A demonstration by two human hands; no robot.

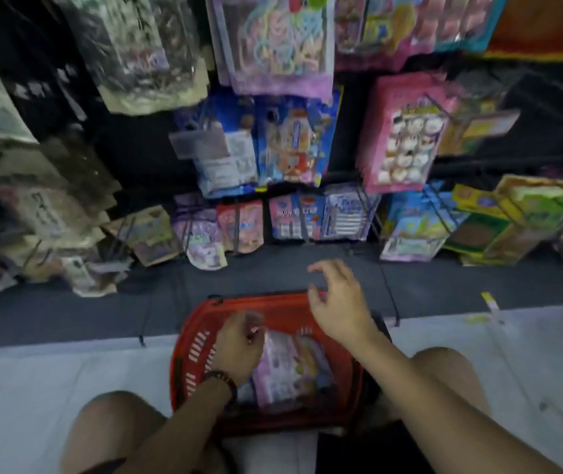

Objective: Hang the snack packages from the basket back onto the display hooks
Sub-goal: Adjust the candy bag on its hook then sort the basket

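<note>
A red plastic basket (191,350) stands on the floor between my knees. Pale pink and purple snack packages (290,364) lie inside it. My left hand (239,340) reaches down into the basket with curled fingers at the top edge of a package; blur hides whether it grips it. My right hand (338,299) hovers over the basket's far rim, fingers loosely spread and holding nothing. Display hooks (370,206) on the black rack ahead carry rows of hanging snack bags.
Hanging packages crowd the rack: blue bags (259,145) in the middle, a pink bag (406,135) to the right, green boxes (512,217) at the far right, brown pouches (51,206) on the left. A dark base ledge (273,275) runs below the rack. My bare knees flank the basket.
</note>
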